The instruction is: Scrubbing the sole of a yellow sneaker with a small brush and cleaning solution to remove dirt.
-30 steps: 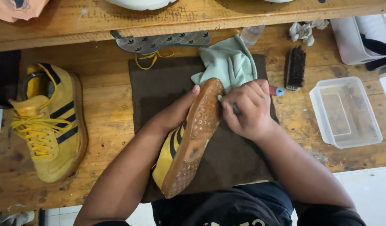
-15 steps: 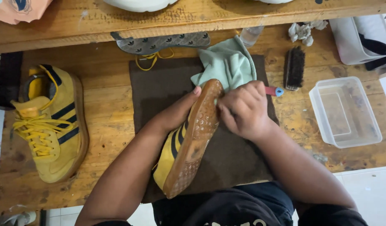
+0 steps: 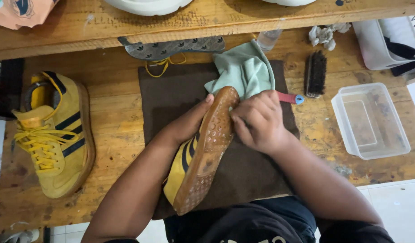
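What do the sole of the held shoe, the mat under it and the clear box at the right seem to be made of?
The sole looks like tan gum rubber: semi-glossy, with moulded round studs. The mat seems to be dark brown felt or thick cloth: matte, with no shine. The clear box is probably plastic: see-through, thin walls, rounded corners.

A shoe-cleaning workshop: a worn wooden surface [image 3: 113, 96] carries a brush [image 3: 316, 73], cloth [image 3: 243, 69], insole [image 3: 171, 46], water tub [image 3: 370, 120] and sneaker [image 3: 52, 135].
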